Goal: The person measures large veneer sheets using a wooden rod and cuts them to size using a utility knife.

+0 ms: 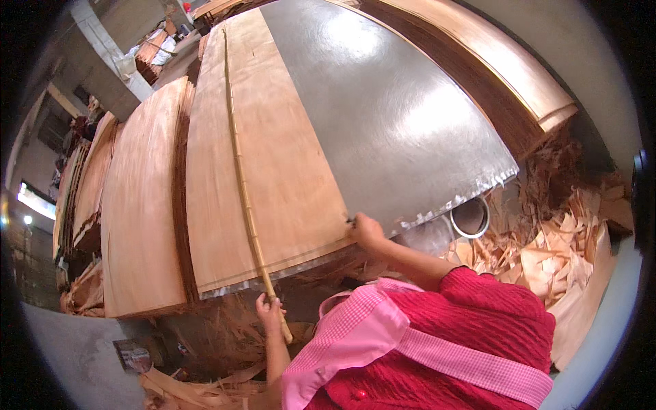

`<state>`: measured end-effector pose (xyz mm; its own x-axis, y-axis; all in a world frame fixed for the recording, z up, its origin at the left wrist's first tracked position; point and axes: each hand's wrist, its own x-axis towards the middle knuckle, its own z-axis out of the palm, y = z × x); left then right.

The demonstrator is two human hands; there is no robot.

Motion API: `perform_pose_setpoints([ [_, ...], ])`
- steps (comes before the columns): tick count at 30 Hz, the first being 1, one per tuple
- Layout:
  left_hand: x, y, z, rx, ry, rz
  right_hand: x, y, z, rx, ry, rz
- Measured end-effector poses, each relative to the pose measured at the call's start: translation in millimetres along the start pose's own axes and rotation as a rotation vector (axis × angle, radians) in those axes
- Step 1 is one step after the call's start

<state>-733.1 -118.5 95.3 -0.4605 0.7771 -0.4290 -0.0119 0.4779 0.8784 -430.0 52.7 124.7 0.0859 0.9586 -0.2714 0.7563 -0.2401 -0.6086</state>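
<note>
A long thin bamboo pole (244,184) lies lengthwise over a pale wood veneer sheet (287,150). My left hand (270,314) is closed around its near end, just past the sheet's front edge. The veneer rests on the left part of a table with a shiny grey metal top (383,89). At the sheet's near right corner is my right hand (367,231), its fingers closed. A small dark tip pokes out of that fist against the veneer's edge; the rest of the object is hidden.
Veneer stacks stand to the left (143,212) and beyond the table's right side (492,55). Torn veneer scraps (560,253) heap up at the right, with more below the table. A round white ring (470,217) sits under the table's near right edge.
</note>
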Motion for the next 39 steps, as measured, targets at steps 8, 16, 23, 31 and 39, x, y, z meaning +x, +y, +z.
perform_pose_setpoints([
  [8, -10, 25, -43, -0.486, -0.345, -0.074, -19, -25, 15, 0.289, -0.128, 0.132],
  [16, 20, 4, -71, -0.109, -0.444, 0.087, -53, -316, 97, 0.148, -0.169, -0.658],
  [23, 64, -45, -39, 0.722, -0.368, 0.716, -81, -403, 274, -0.511, -0.413, -0.775],
  [31, 68, 71, -72, -0.278, -0.355, 0.04, -103, -397, 178, 0.028, -0.597, -0.44],
  [39, 24, 219, -123, -0.237, -0.364, 0.439, -66, -340, 47, 0.766, -0.496, -0.004],
])
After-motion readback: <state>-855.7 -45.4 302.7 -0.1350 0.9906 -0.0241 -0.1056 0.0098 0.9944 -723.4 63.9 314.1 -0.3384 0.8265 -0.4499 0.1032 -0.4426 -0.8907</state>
